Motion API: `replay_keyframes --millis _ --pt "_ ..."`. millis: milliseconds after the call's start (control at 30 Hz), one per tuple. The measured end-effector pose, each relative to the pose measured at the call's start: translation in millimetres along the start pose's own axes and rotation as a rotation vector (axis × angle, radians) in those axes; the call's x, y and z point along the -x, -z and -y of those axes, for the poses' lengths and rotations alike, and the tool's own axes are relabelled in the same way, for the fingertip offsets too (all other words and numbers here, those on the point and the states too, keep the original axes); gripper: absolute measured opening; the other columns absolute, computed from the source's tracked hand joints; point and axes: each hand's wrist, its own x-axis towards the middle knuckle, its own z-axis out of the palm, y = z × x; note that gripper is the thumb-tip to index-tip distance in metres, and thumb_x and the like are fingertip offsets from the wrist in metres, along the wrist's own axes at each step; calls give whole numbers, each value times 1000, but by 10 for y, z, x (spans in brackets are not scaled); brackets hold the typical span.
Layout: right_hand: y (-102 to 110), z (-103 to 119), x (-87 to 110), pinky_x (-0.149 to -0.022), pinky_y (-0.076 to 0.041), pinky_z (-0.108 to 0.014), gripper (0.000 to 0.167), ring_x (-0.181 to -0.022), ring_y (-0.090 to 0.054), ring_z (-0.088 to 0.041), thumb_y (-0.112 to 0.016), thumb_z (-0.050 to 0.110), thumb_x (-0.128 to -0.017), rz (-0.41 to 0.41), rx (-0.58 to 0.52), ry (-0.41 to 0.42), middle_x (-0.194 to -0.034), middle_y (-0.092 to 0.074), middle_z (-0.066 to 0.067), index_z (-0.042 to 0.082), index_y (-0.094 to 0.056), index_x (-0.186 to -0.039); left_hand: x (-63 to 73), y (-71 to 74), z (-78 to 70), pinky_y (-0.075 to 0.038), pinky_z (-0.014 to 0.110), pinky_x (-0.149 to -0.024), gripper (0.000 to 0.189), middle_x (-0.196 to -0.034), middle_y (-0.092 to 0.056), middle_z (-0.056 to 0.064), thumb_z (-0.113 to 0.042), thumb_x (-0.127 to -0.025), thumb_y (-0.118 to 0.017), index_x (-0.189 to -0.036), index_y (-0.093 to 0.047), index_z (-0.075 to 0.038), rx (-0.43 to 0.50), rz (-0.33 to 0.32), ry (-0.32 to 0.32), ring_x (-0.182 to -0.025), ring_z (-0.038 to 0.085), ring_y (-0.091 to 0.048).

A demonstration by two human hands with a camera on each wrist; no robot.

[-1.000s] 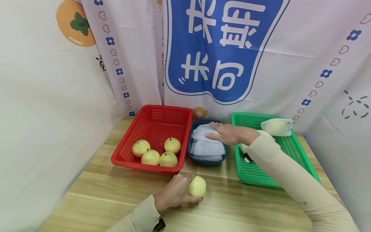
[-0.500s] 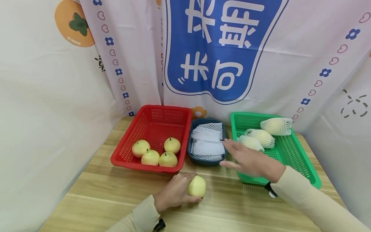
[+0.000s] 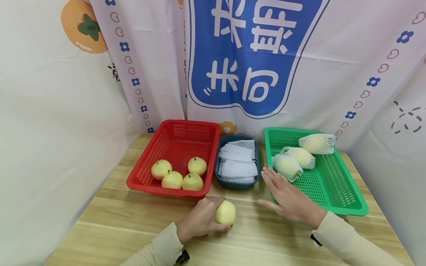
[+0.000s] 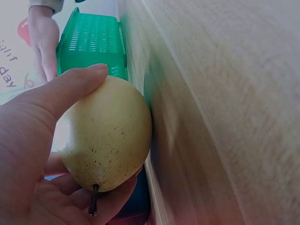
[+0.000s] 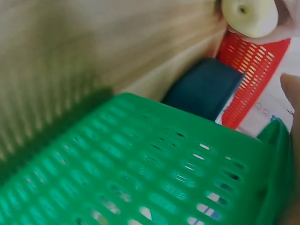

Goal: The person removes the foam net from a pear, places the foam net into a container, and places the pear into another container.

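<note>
1. At the far left, see a red basket (image 3: 181, 147) of slotted plastic, with four bare pears (image 3: 172, 180) gathered at its near end: round, pale yellow, smooth.
2. Near its front right corner, find the left hand (image 3: 199, 218), with thumb and fingers gripping a single pear (image 3: 226, 212) low at the bench (image 3: 263, 240); hard to tell if touching the wood. Keep pressure light and even: brown-specked skin, firm-looking but probably easy to bruise.
3. Behind and slightly right, notice a dark blue tray (image 3: 237, 186) of plain plastic, with white foam nets (image 3: 238, 169) lying flattened inside, thin and probably stretchy.
4. Farther right, note the right hand (image 3: 290, 199) by the near left corner of the green slotted basket (image 3: 332, 183), with fingers extended and nothing in the grip. Lift clear of the hard rim before any move across.
5. Inside that basket, toward the back left, see three netted pears (image 3: 300, 158) in stretched mesh.
</note>
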Motion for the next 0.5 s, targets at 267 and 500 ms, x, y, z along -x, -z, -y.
replay_keyframes --millis 267,500 --pt "-143 -9 22 -128 -28 -60 95 -164 -19 -39 -57 59 -104 -69 37 2 -177 -14 -20 -2 -20 -167 -1 17 -14 -61 24 -82 76 -120 -75 7 -45 -79 -93 -135 -65 -2 3 12 -1 -96 9 -69" --pt "-170 -12 23 -128 -30 -59 96 -164 -20 -38 -56 62 -103 -77 51 -2 -177 -15 -20 -1 -21 -167 29 51 -61 -62 34 -96 77 -132 -73 7 -44 -78 -93 -137 -66 -3 -15 36 -20 -116 19 -72"
